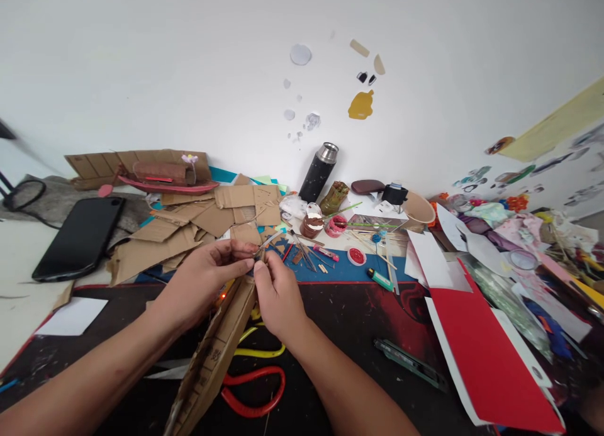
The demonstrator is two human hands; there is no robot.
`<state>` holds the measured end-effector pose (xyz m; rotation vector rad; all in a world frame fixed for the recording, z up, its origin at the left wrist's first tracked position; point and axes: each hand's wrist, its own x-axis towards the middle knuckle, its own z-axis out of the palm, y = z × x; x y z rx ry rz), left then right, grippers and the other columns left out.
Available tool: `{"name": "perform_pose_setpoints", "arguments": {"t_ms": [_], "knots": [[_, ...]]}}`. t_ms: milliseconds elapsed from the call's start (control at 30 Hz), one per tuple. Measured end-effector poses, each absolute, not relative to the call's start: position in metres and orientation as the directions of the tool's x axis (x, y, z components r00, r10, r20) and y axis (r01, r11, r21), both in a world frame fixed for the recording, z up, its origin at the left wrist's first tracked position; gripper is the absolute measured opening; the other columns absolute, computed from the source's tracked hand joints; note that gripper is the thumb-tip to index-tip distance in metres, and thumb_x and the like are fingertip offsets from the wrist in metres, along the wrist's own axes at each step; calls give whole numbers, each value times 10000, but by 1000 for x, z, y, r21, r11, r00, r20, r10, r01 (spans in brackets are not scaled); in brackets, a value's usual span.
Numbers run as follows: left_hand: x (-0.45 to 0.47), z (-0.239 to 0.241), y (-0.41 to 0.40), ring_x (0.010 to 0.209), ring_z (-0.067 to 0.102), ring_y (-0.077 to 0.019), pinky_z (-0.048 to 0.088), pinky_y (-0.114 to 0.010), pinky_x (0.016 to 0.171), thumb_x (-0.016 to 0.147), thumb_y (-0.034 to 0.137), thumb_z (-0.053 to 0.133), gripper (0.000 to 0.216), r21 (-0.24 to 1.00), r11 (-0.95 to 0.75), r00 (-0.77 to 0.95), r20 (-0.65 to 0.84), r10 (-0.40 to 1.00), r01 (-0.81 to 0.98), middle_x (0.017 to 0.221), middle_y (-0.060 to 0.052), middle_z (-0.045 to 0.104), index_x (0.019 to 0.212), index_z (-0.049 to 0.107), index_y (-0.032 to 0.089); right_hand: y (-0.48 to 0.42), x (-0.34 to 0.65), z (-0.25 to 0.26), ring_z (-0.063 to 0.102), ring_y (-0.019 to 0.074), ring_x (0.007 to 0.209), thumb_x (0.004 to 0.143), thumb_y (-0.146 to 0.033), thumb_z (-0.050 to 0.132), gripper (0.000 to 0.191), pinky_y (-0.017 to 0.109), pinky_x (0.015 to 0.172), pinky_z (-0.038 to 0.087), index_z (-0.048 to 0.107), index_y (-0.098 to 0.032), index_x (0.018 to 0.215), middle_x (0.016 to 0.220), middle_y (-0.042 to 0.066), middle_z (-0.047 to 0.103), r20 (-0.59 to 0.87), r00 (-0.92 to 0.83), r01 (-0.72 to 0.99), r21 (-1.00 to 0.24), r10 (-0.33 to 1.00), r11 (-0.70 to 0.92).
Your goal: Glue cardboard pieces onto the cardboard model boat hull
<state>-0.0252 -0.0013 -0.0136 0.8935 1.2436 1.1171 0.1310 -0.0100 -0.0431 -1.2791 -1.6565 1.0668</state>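
Note:
Both hands meet above the dark mat near the middle of the view. My left hand [207, 272] pinches a small thin stick-like piece [261, 252] with thumb and fingers. My right hand [276, 291] is closed in a pinch on the same small piece from the other side. A long strip of brown cardboard [212, 360] slants up from the bottom edge toward my hands, passing under them. Red-and-yellow-handled scissors [255, 385] lie on the mat beneath the cardboard strip.
A pile of cardboard scraps [189, 228] lies behind the hands. A black tablet [80, 238] is at left, a black flask [318, 172] at the wall. Paint pots [336, 225], a green lighter [380, 279], a utility knife [408, 362] and a red folder [486, 354] lie right.

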Motion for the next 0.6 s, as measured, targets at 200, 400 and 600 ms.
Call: {"name": "perform_pose_setpoints", "arguments": {"t_ms": [200,400,600], "knots": [[-26,-14,-2,1017,788,-325,617,-396,940,551,476,1017,432,957,259,-34,-266,963,-133,1009,-93,880,891,892,241,-10,131,-43,446,180,682,1049,-401,441,261,313,656,302,408,-276,823,734,-52,440,76,-198,318,-938,977,137],[-25,-9,-2,1030,795,-328,629,-389,942,514,460,1018,438,944,300,-45,-309,950,-139,1001,-83,887,879,903,248,-10,131,-44,461,185,692,1045,-398,452,260,310,660,312,400,-277,821,740,-47,460,88,-191,323,-935,978,147],[-24,-9,-3,1035,801,-338,650,-392,919,500,472,1028,465,938,312,-42,-321,946,-149,1008,-96,894,887,908,243,-10,131,-44,468,186,686,1048,-398,446,249,306,652,320,417,-279,831,737,-46,469,84,-193,343,-928,978,147]]}}
